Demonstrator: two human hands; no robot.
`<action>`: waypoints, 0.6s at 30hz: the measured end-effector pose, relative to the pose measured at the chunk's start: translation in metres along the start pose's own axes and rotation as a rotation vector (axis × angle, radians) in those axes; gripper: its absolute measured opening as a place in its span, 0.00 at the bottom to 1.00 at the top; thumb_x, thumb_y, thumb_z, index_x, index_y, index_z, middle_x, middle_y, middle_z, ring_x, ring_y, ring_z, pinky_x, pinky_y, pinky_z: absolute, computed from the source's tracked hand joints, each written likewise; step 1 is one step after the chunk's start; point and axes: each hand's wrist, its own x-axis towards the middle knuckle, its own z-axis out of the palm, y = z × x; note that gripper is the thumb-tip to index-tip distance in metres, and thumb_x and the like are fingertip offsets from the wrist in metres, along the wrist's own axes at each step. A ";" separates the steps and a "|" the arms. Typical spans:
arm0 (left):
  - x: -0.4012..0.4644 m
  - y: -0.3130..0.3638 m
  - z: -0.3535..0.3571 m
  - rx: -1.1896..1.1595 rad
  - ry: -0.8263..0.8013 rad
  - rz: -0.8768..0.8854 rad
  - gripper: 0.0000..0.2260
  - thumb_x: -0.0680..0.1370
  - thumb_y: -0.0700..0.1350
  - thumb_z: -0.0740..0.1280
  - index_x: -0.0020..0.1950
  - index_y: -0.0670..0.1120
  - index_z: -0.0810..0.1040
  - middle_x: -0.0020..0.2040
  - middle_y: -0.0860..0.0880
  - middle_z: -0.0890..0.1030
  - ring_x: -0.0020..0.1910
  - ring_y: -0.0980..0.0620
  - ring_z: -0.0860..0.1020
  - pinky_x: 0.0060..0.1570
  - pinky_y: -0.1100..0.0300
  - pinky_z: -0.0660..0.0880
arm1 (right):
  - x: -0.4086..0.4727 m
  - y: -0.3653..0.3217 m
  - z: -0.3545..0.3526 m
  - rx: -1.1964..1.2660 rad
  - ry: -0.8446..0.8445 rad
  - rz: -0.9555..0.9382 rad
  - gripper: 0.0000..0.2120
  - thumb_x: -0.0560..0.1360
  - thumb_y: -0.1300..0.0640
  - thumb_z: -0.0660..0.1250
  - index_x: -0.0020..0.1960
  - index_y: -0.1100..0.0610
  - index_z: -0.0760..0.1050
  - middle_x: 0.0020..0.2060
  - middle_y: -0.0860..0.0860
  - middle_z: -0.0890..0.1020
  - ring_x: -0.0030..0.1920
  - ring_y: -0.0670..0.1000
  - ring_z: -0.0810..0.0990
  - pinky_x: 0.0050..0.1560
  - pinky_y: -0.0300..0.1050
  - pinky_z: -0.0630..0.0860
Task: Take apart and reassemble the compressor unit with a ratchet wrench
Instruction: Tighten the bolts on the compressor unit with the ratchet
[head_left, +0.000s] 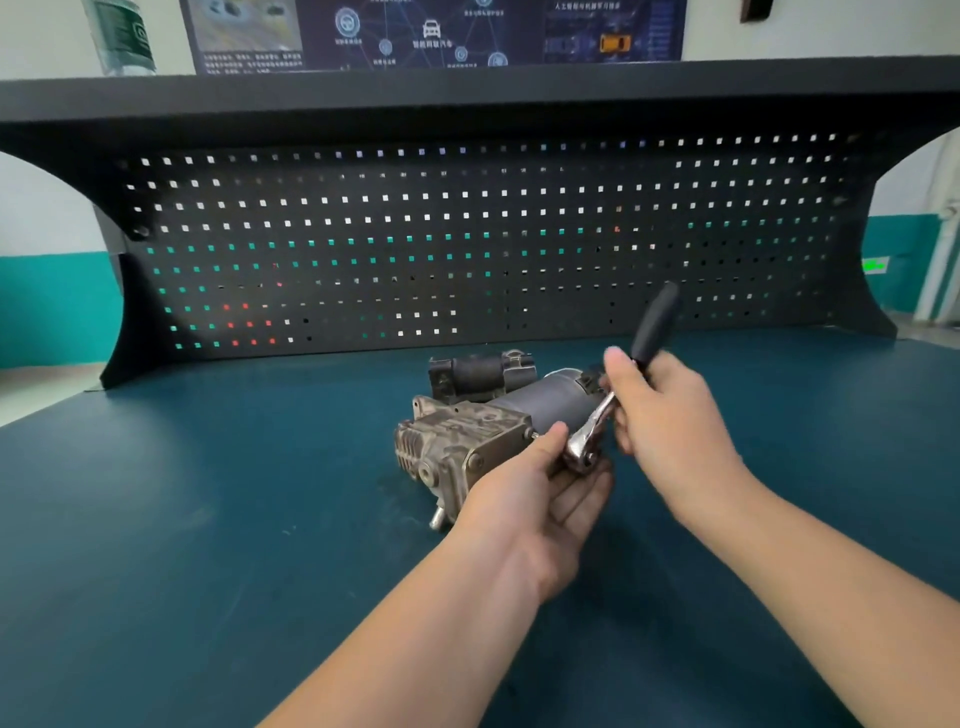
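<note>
Two bare hands work at one grey-and-tan metal compressor unit (483, 421), which lies on its side near the middle of the dark teal table (208, 519), just in front of the black perforated back panel (467, 234). The right hand (670, 415) has its fingers curled around the black handle of the chrome ratchet wrench (592, 426); that grip is closed firmly on the tool, with the handle end standing up past the thumb. The left hand (540, 488) cups under and beside the wrench head, thumb near the cast block, fingers half curled; it appears to steady the head or socket against the unit, though the exact contact is hidden by the fingers.

Judgement on the step: a fastener on the side of the cast block, next to the dark motor cylinder, is being driven. To do this well, the socket should sit square and fully seated on the fastener, the left hand should press the head inward along the fastener axis, and the handle should swing in short arcs clear of the cylinder. The unit is not clamped, so it may roll; the steadying hand must also resist that.

Writing: a dark blue poster (436, 31) on the wall above carries diagrams and small Chinese characters, too blurred to read.
</note>
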 end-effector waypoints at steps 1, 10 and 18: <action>-0.001 0.000 0.000 -0.005 -0.012 -0.015 0.09 0.76 0.41 0.68 0.51 0.36 0.79 0.41 0.40 0.83 0.35 0.47 0.81 0.30 0.59 0.80 | -0.003 -0.004 -0.002 -0.112 -0.047 -0.191 0.11 0.79 0.48 0.60 0.41 0.52 0.71 0.27 0.47 0.73 0.28 0.43 0.71 0.32 0.40 0.68; 0.001 -0.001 -0.002 -0.034 -0.024 -0.001 0.07 0.77 0.39 0.66 0.51 0.35 0.77 0.38 0.39 0.82 0.34 0.46 0.81 0.31 0.58 0.80 | -0.003 0.005 0.003 0.030 0.097 0.049 0.10 0.79 0.50 0.60 0.40 0.51 0.68 0.27 0.45 0.72 0.25 0.43 0.70 0.28 0.39 0.67; 0.003 -0.001 -0.003 -0.009 -0.026 -0.003 0.12 0.75 0.40 0.69 0.55 0.35 0.78 0.45 0.39 0.82 0.39 0.46 0.81 0.33 0.58 0.80 | 0.001 0.014 0.003 0.149 0.095 0.112 0.13 0.78 0.52 0.63 0.37 0.55 0.69 0.26 0.50 0.71 0.23 0.46 0.68 0.24 0.39 0.65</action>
